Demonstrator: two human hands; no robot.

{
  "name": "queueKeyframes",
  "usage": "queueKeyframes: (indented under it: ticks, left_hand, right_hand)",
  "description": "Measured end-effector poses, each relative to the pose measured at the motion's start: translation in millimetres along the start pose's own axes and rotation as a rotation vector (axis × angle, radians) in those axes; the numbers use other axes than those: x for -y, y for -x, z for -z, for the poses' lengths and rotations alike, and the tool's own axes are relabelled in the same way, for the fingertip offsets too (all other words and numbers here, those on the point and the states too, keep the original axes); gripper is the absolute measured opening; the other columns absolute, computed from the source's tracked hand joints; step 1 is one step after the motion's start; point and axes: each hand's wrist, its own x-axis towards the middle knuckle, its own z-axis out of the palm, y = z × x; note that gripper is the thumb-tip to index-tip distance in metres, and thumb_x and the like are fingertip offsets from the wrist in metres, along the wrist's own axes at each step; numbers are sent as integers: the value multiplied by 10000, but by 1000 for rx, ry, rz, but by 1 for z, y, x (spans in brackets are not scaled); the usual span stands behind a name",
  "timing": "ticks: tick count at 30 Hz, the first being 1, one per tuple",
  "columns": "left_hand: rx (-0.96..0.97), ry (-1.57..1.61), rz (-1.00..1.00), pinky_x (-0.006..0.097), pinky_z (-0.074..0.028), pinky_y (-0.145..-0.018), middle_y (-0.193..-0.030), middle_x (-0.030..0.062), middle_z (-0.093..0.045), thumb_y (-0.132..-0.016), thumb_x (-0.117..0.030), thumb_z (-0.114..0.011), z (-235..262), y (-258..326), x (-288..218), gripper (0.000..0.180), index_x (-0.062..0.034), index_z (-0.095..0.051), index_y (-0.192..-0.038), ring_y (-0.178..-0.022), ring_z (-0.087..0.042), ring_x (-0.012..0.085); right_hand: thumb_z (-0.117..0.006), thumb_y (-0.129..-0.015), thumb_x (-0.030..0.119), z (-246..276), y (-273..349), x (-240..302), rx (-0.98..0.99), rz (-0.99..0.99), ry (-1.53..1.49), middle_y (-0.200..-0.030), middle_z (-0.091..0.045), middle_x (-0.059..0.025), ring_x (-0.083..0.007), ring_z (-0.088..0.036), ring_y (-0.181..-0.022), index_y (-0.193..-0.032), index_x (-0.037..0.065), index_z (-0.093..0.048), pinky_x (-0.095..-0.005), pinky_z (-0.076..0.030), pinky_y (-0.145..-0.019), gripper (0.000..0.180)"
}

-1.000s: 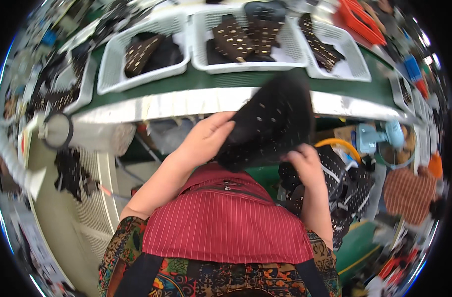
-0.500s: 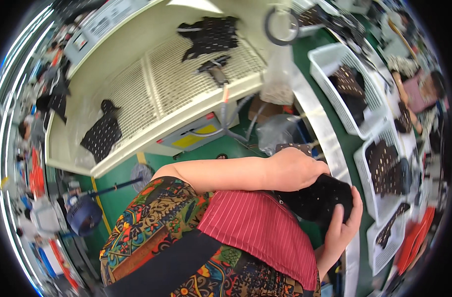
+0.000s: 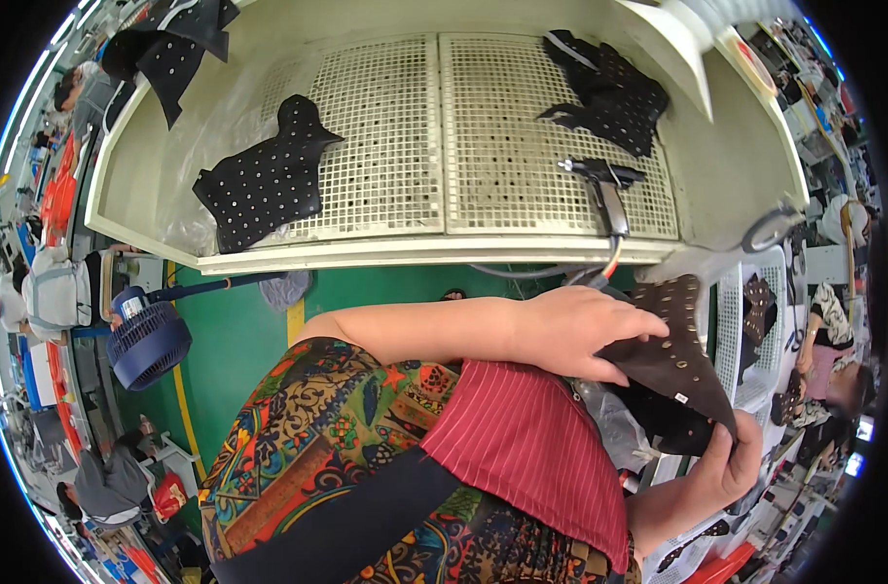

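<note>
My left hand (image 3: pixel 595 336) reaches across from the left and grips the upper left edge of a dark brown leather-like piece (image 3: pixel 675 368) dotted with pale metal studs or eyelets. My right hand (image 3: pixel 724 462) pinches the same piece at its lower right corner between thumb and fingers. Beneath the brown face, a black part (image 3: pixel 663 420) of it shows. The piece hangs in the air in front of the bench, right of my red striped apron bib (image 3: pixel 541 428).
A cream bench (image 3: pixel 444 251) with a grated top spans the far side. On it lie a black studded piece (image 3: pixel 269 185), another black piece (image 3: pixel 614 92) and a gun-shaped tool (image 3: pixel 607 195) with a hose. White baskets (image 3: pixel 770 341) stand right. A blue fan (image 3: pixel 147 341) stands left.
My view has swung, bringing the bench square in front. The piece between my hands showed mainly its black side; now its brown studded face is turned up, and my left fingers have spread more.
</note>
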Motion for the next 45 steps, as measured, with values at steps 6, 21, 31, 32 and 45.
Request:
queueKeyframes:
  ticks: [6, 21, 31, 32, 45]
  left_hand:
    - [-156, -35, 38, 418, -408, -992, -1308, 145, -525, -877, -196, -581, 51, 40, 33, 472, -133, -476, -1333, -1194, -507, 316]
    - [-259, -246, 169, 570, -153, -1112, -1534, 255, -82, -667, -497, -766, 122, 107, 7, 1153, -13, -110, -1484, -1419, -151, 389]
    - [-436, -117, 322, 432, -244, -1119, -1525, 198, -206, -748, -418, -729, 139, 128, 8, 1032, -31, -124, -1489, -1395, -252, 340]
    - [-442, -125, 341, 432, -247, -1118, -1526, 193, -210, -741, -428, -733, 141, 127, 9, 1041, -36, -126, -1490, -1393, -255, 340]
    - [-565, -336, 79, 500, -213, -1119, -1497, 233, -245, -752, -282, -748, 138, 83, 10, 922, -1, -219, -1453, -1386, -258, 375]
  right_hand:
    - [-482, -933, 139, -77, -23, 65, -60, 31, -458, -835, -545, -38, -105, -503, -752, -872, 3, -541, -245, -413, -698, 160]
    - [-649, -825, 81, -183, -79, 95, 557, 54, -657, -734, -550, -18, -80, -475, -659, -803, -20, -575, -208, -373, -607, 127]
    - [-661, -838, 51, -216, -109, 109, 775, 86, -879, -727, -596, -11, -56, -509, -639, -839, -28, -610, -194, -407, -590, 94]
    - [-663, -836, 50, -215, -111, 111, 790, 90, -888, -723, -596, -9, -55, -507, -633, -841, -29, -610, -194, -406, -585, 95]
    - [-747, -702, 103, -221, -125, 132, 531, 972, -207, -590, -547, -49, -249, -544, -511, -734, 93, -614, -347, -427, -474, 138]
